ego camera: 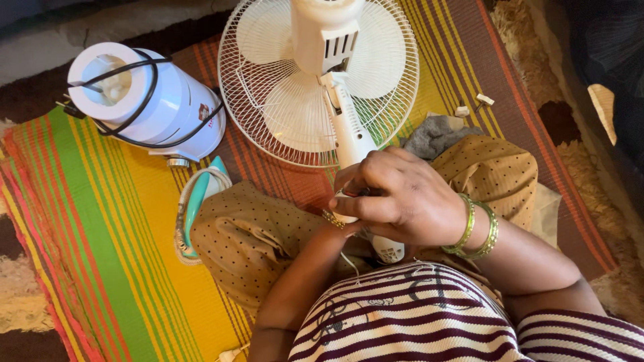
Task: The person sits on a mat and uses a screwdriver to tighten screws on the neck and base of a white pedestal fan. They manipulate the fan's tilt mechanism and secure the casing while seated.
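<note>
Head view. The person sits on a striped woven mat (pixel 100 228) with a white pedestal fan (pixel 320 80) lying across the lap, grille end away from the body. The right hand (pixel 402 198) lies on top, fingers curled down over the lower end of the white fan stem (pixel 350 131), just above the point where the stem passes under the hand. Green and gold bangles (pixel 477 231) sit on the right wrist. The left hand (pixel 335 216) is almost wholly covered by the right hand; only a small part of it shows beneath, against the stem. The two hands are together at the same spot on the stem. Whether the left hand is closed on the stem cannot be told. A white rounded part (pixel 389 249) of the fan shows just below the hands, near the body.

Beyond the hands, the fan's wire grille (pixel 255 100) and motor housing (pixel 325 30) rest on the mat. Beyond and to the left of the hands stands a white cylindrical appliance (pixel 144 100) with a black cord (pixel 127 94) wound around it. Left of the hands, beside the knee, lies a teal-and-white clothes iron (pixel 198 201). Beyond and to the right of the hands lie a grey cloth (pixel 433 137) and two small white parts (pixel 473 106), well apart from the hands.
</note>
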